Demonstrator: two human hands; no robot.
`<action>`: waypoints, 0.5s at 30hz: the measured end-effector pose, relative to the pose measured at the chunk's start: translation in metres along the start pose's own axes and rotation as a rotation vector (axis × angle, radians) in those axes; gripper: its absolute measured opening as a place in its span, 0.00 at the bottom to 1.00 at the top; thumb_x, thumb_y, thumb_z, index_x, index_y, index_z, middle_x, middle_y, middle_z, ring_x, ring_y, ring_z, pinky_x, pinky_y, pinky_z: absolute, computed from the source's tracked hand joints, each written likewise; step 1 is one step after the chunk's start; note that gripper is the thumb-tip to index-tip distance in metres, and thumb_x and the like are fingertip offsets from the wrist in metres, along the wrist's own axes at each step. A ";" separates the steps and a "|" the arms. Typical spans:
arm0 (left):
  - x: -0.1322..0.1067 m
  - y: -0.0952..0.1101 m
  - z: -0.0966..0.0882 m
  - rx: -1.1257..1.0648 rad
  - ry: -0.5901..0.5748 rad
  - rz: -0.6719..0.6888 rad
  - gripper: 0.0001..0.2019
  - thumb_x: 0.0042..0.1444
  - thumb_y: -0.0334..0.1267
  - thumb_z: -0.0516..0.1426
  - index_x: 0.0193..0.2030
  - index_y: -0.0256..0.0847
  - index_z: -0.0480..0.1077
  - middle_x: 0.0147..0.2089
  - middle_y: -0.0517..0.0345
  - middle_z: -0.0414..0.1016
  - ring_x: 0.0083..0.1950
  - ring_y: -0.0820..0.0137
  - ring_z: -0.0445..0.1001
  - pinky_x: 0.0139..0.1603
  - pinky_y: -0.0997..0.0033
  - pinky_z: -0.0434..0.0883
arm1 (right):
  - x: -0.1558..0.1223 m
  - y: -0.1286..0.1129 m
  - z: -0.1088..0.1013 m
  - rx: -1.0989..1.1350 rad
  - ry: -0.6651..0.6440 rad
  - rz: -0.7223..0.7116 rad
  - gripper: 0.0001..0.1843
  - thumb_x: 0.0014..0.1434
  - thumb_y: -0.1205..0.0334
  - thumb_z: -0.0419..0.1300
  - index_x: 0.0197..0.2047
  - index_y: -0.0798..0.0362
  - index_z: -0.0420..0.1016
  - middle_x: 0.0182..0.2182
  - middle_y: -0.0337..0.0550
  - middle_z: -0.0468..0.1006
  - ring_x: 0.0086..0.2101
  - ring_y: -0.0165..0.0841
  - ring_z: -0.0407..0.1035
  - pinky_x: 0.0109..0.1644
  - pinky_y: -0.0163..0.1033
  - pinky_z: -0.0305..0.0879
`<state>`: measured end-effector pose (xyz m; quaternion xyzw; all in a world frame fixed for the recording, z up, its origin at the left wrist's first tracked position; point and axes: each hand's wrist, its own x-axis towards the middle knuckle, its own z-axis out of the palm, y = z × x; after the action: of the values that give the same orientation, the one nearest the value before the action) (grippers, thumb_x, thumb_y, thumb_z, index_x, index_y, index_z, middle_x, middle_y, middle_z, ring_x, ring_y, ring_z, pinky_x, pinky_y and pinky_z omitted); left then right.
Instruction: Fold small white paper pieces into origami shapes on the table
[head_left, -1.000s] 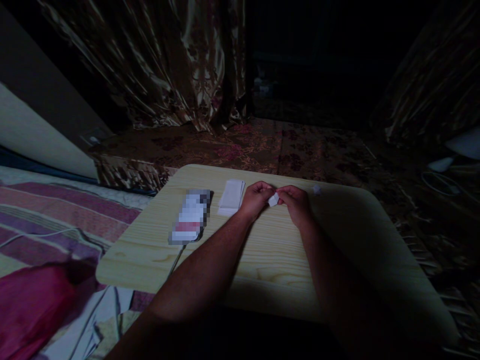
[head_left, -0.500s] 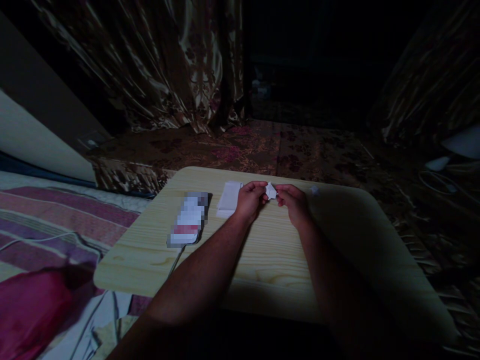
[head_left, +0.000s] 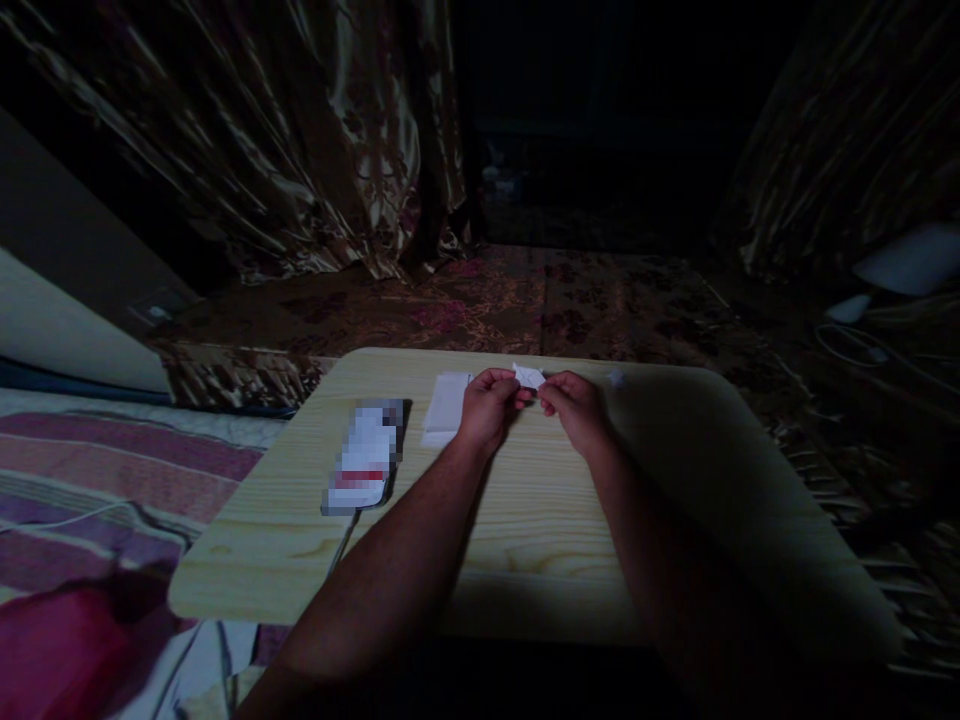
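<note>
Half a second ago the paper (head_left: pixel 529 376) looked star-like; now it shows a wider, creased face, held near the desk's (head_left: pixel 540 520) far edge. Left hand (head_left: pixel 487 408) and right hand (head_left: pixel 574 408) pinch it, fingers curled nearly closed. Leftward lie white sheets (head_left: pixel 446 405), then a phone (head_left: pixel 366 455); rightward, a scrap (head_left: pixel 616 379). The desk is wood-grained, round-cornered.

We are in a home, by the look of it a dim bedroom. Left of the wood-grained table (head_left: pixel 525 510) we see striped bedding (head_left: pixel 127 455); beyond the table are a shiny patterned curtain (head_left: pixel 367 150) and a flowered cloth (head_left: pixel 487 305).
</note>
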<state>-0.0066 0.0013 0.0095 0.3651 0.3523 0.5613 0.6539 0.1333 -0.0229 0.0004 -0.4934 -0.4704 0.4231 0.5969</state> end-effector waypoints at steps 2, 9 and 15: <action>0.000 -0.002 -0.001 0.009 -0.031 0.003 0.13 0.43 0.34 0.63 0.36 0.37 0.66 0.25 0.57 0.75 0.26 0.71 0.75 0.27 0.75 0.68 | 0.001 0.001 0.000 0.010 0.011 -0.017 0.08 0.50 0.58 0.62 0.30 0.53 0.70 0.20 0.34 0.72 0.21 0.27 0.64 0.25 0.33 0.59; -0.001 -0.002 -0.001 0.048 -0.062 0.001 0.12 0.43 0.35 0.63 0.35 0.37 0.66 0.27 0.56 0.75 0.25 0.71 0.75 0.27 0.74 0.68 | 0.000 0.000 0.000 0.006 0.043 -0.047 0.09 0.51 0.56 0.62 0.31 0.52 0.69 0.19 0.32 0.70 0.19 0.27 0.63 0.23 0.33 0.58; -0.003 0.000 0.002 0.014 -0.051 0.035 0.13 0.44 0.39 0.63 0.37 0.38 0.70 0.33 0.57 0.75 0.32 0.71 0.75 0.30 0.72 0.71 | 0.000 0.001 -0.001 -0.012 0.033 -0.069 0.09 0.51 0.56 0.62 0.30 0.51 0.69 0.22 0.33 0.71 0.22 0.27 0.64 0.25 0.33 0.61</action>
<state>-0.0052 -0.0017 0.0102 0.3898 0.3328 0.5607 0.6502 0.1343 -0.0226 -0.0005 -0.4872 -0.4798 0.3912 0.6160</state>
